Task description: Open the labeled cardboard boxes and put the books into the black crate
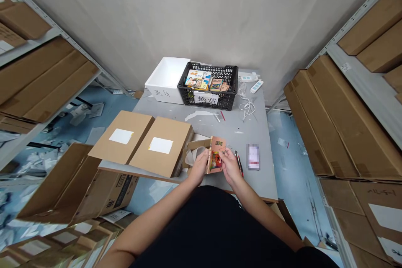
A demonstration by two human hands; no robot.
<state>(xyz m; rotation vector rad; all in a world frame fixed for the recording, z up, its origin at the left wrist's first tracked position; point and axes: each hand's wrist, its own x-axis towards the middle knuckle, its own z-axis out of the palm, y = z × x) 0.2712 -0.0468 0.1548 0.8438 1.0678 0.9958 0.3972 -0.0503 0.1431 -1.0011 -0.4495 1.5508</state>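
Both palms curve around a small orange book (215,155), held just above the near edge of the grey table (251,186). My left hand (198,167) grips its left side, while my right hand (230,166) pinches the right side between the fingers and thumb.

The table's top is scuffed, with whitish marks across it. At its far end, a black plastic crate (207,96) holds a row of books and carries a white sign (205,99) with handwritten characters. A white foam box (166,79) touches the crate's left side, and a power strip (256,86) and white cable (247,106) lie to its right.

Two flat cardboard mailers (141,144) with white labels cover the table's left half, just beside the book. Two pens (239,163) lie near my right hand, next to a blurred card (253,157).

An open carton (78,188) sits off the table's left edge. Shelves of flat cartons (345,125) flank the table, a concrete wall (201,12) rises behind it, and paper scraps litter the blue floor (292,146).
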